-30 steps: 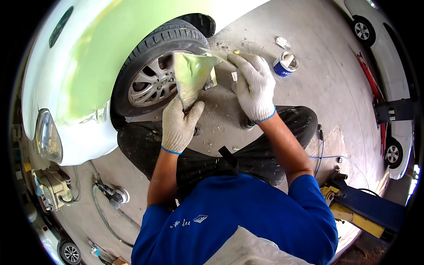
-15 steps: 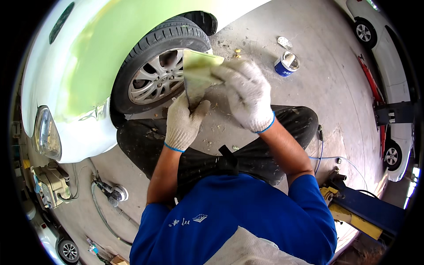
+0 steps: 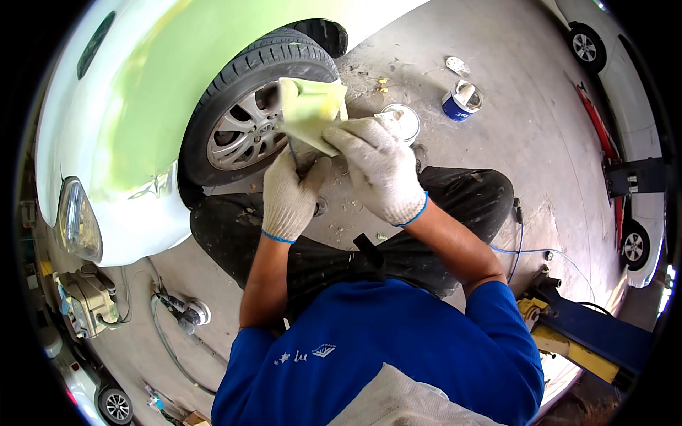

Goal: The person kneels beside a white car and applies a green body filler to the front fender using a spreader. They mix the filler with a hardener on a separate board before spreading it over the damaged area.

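Note:
My left hand point(image 3: 290, 192), in a white knit glove, is closed on the lower end of a thin putty board point(image 3: 312, 96) smeared with yellow-green paste. My right hand point(image 3: 376, 167), gloved too, pinches a flat putty spreader point(image 3: 312, 133) against the face of the board; motion blur and paste hide where one ends and the other begins. Both are held in front of the car's wheel point(image 3: 252, 131). Beyond the wheel, the white car's body panel point(image 3: 153, 99) carries a broad coat of yellow-green filler.
On the floor right of my hands are a round can lid point(image 3: 406, 124), an open blue can point(image 3: 460, 101) and a pale disc point(image 3: 457, 66). A sander point(image 3: 190, 312) with a hose lies at left. A blue-and-yellow lift arm point(image 3: 579, 341) stands at right, and a hose point(image 3: 547, 251) crosses the floor.
My right hand has moved left and slightly down, drawing the spreader over the board. The left hand has shifted slightly left with the board. The round lid now shows beside the right hand.

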Demonstrator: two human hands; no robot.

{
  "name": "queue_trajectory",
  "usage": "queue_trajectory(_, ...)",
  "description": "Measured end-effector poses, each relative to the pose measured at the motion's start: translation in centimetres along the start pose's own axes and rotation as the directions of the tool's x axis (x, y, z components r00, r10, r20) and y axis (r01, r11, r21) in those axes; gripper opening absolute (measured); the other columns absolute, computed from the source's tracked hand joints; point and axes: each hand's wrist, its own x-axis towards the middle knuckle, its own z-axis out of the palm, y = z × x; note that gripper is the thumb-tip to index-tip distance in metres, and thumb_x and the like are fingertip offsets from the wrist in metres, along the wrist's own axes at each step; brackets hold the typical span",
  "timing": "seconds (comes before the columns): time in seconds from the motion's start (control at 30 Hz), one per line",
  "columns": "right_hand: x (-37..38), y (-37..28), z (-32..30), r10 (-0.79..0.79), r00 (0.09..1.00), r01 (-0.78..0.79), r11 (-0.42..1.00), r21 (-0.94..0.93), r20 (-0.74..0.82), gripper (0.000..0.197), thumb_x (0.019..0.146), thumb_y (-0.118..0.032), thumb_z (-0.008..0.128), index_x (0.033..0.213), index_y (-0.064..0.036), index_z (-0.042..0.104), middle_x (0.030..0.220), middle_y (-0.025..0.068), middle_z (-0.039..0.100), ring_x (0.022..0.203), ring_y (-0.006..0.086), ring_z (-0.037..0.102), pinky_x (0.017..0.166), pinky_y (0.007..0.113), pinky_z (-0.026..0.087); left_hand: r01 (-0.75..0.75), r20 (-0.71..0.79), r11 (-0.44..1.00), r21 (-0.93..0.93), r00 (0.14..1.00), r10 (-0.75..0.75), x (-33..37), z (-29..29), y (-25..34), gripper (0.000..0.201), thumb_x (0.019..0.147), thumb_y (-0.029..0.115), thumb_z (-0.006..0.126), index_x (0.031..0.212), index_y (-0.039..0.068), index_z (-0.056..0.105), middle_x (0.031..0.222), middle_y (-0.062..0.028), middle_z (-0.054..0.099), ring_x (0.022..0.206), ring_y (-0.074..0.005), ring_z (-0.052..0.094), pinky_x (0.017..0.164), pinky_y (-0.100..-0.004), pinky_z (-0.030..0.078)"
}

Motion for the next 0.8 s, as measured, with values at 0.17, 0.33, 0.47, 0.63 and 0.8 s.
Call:
queue_trajectory(0.17, 0.8, 1.6, -0.2, 0.044, 0.995, -0.047, 0.998, -0.035, -0.095, 0.042, 0.073, 0.002, 0.064, 0.114, -0.0069, 0.071, 0.105, 0.0116, 0.067, 0.095, 0.0349, 0.063, 0.08, 0.043, 0.053, -0.162, 0.015, 0.986, 0.031, 0.987, 0.162, -0.2, 0.3, -0.8, 0.028, 0.09, 0.015, 0.072, 0.111, -0.002, 0.067, 0.088, -0.0182, 0.072, 0.079, -0.0303, 0.071, 0.074, -0.0383, 0.054)
queue_trajectory(0.33, 1.0, 2.6, -0.9, -0.075, 0.996, 0.077, 0.996, 0.046, -0.041, 0.042, 0.074, 0.004, 0.062, 0.114, -0.0063, 0.071, 0.107, 0.0138, 0.067, 0.094, 0.0341, 0.064, 0.084, 0.043, 0.054, -0.141, 0.013, 0.99, 0.013, 0.99, 0.141, -0.1, 0.2, -0.5, 0.029, 0.091, 0.018, 0.071, 0.109, -0.004, 0.069, 0.09, -0.0159, 0.074, 0.077, -0.0231, 0.069, 0.073, -0.0354, 0.053)
queue_trajectory(0.47, 1.7, 4.1, -0.5, 0.012, 0.997, -0.003, 0.993, 0.116, -0.08, 0.034, 0.084, 0.009, 0.058, 0.113, -0.0027, 0.072, 0.109, 0.0143, 0.069, 0.097, 0.032, 0.067, 0.086, 0.039, 0.055, -0.156, 0.06, 0.988, 0.019, 0.986, 0.155, -0.3, 0.4, 0.4, 0.029, 0.091, 0.018, 0.073, 0.11, -0.003, 0.069, 0.093, -0.0153, 0.073, 0.083, -0.0236, 0.069, 0.077, -0.0353, 0.052)
queue_trajectory(0.63, 0.9, 4.7, -0.6, 0.169, 0.983, -0.175, 0.98, -0.097, -0.073, 0.037, 0.082, 0.009, 0.06, 0.115, -0.0034, 0.072, 0.111, 0.0146, 0.069, 0.098, 0.0321, 0.066, 0.088, 0.04, 0.055, -0.179, -0.046, 0.983, 0.04, 0.982, 0.181, -0.4, 0.1, -0.3, 0.029, 0.093, 0.017, 0.071, 0.112, -0.004, 0.069, 0.095, -0.017, 0.073, 0.085, -0.0249, 0.069, 0.08, -0.0358, 0.052)
queue_trajectory(0.8, -0.8, 1.2, 0.4, -0.032, 0.999, 0.032, 0.999, -0.017, 0.001, 0.045, 0.071, 0.008, 0.064, 0.113, -0.0069, 0.071, 0.105, 0.0114, 0.067, 0.093, 0.0328, 0.065, 0.081, 0.041, 0.056, -0.127, 0.032, 0.991, 0.032, 0.991, 0.126, 0.2, 0.3, -0.1, 0.028, 0.09, 0.012, 0.072, 0.114, -0.002, 0.067, 0.095, -0.0196, 0.074, 0.083, -0.0315, 0.072, 0.077, -0.0365, 0.054)
